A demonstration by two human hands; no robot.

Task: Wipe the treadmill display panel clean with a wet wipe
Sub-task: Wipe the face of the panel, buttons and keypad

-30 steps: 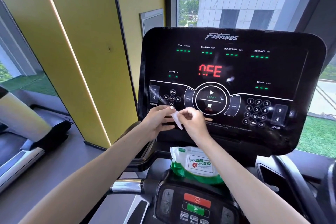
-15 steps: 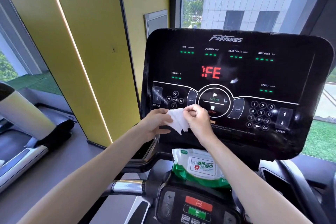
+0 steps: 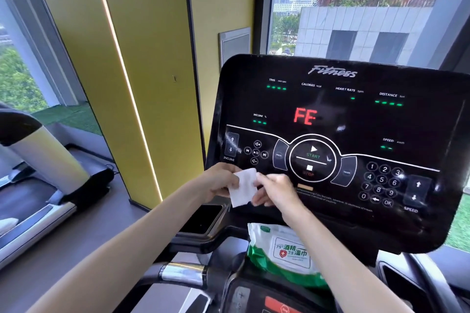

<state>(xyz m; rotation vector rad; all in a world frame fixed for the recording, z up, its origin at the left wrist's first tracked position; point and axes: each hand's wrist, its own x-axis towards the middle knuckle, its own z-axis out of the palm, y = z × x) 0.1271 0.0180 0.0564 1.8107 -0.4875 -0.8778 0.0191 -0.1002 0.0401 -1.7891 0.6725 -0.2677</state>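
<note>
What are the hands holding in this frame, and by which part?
A white wet wipe, held flat between both hands: the left hand pinches its left edge and the right hand pinches its right edge.

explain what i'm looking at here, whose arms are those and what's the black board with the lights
The picture of this moment comes from a wide-angle camera worn on a person's head, looking forward and down. So the two bare arms are that person's own. The black board is a treadmill's display panel, lit with green dashes and red letters, with buttons along its lower part. The left hand and the right hand each pinch one side of a white wipe, holding it spread in front of the panel's lower left. I cannot tell whether it touches the panel. Below, on the treadmill's ledge, lies a green and white pack of wipes. A second treadmill stands to the left.
</note>
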